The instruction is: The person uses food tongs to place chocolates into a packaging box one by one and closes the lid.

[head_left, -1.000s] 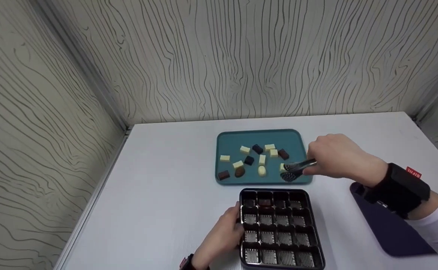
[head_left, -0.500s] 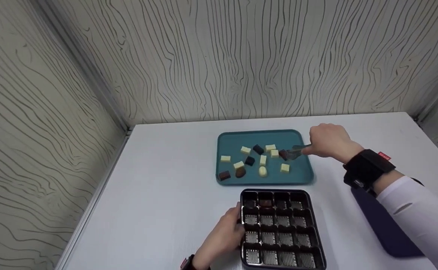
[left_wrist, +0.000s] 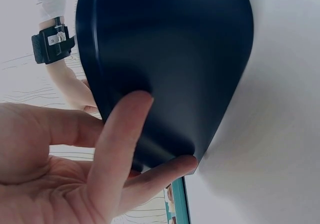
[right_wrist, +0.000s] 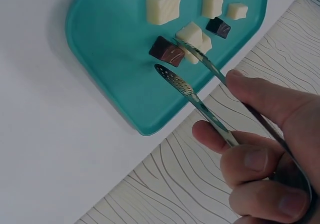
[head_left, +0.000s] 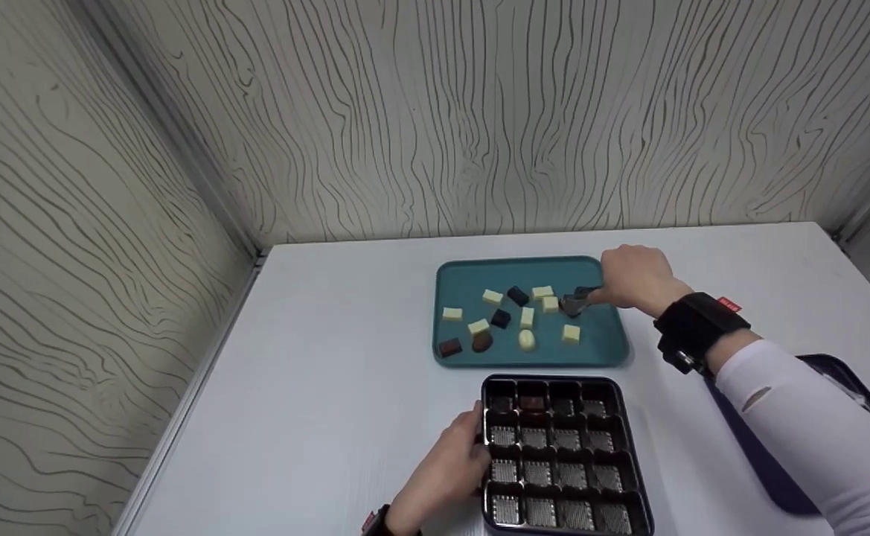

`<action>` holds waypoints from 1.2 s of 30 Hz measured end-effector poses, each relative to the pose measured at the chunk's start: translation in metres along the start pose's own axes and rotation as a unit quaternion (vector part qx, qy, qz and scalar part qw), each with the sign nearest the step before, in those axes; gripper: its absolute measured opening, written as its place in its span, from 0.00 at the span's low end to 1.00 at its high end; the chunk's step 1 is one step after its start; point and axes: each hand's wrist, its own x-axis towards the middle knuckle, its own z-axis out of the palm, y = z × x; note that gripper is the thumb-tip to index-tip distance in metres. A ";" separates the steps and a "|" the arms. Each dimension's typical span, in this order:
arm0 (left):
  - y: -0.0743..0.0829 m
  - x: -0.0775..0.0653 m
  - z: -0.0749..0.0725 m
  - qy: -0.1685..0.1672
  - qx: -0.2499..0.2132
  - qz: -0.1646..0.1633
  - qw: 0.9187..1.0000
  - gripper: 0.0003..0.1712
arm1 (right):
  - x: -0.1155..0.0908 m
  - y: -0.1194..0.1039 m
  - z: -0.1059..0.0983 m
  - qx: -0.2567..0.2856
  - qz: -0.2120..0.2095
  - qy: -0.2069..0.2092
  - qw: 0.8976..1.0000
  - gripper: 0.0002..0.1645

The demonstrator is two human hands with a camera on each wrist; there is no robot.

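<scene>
My right hand (head_left: pixel 637 279) holds metal serving tongs (right_wrist: pixel 197 102) over the teal tray (head_left: pixel 609 348). In the right wrist view, the spread tong tips stand around one end of a brown chocolate (right_wrist: pixel 167 51), beside two white chocolates (right_wrist: pixel 191 35). My left hand (head_left: pixel 446 465) rests against the left side of a dark compartment box (head_left: pixel 632 447). The left wrist view shows its thumb and fingers lying, fairly straight, on the box's smooth outer wall (left_wrist: pixel 175 59). Dark pieces and one reddish-brown chocolate (head_left: pixel 531 403) sit in the box's back row.
Several white chocolates (head_left: pixel 527 318) and a few brown and black ones, such as a black chocolate (head_left: pixel 518 295), are spread over the tray. A dark blue tray or mat (head_left: pixel 766 469) lies at right, partly under the right forearm. A patterned wall (head_left: pixel 405 134) stands behind the table.
My right hand has moved back and left with the tongs, from near the front-right white chocolate to the brown chocolate at the tray's right. The left hand stays at the box.
</scene>
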 end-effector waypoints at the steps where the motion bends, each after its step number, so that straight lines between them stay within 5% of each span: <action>1: 0.000 0.000 0.000 0.000 0.002 0.002 1.000 0.38 | 0.000 0.000 0.001 -0.001 0.000 0.001 1.000 0.30; 16: -0.001 0.000 0.001 -0.006 -0.001 0.003 1.000 0.38 | -0.001 0.006 0.007 0.005 -0.007 0.019 1.000 0.25; 24: 0.002 0.001 0.002 -0.001 -0.009 0.000 1.000 0.37 | -0.022 0.016 -0.011 0.010 -0.017 0.033 0.999 0.23; 36: 0.001 0.003 0.000 0.000 -0.014 0.000 1.000 0.37 | -0.089 0.023 -0.043 -0.013 -0.168 0.024 0.985 0.15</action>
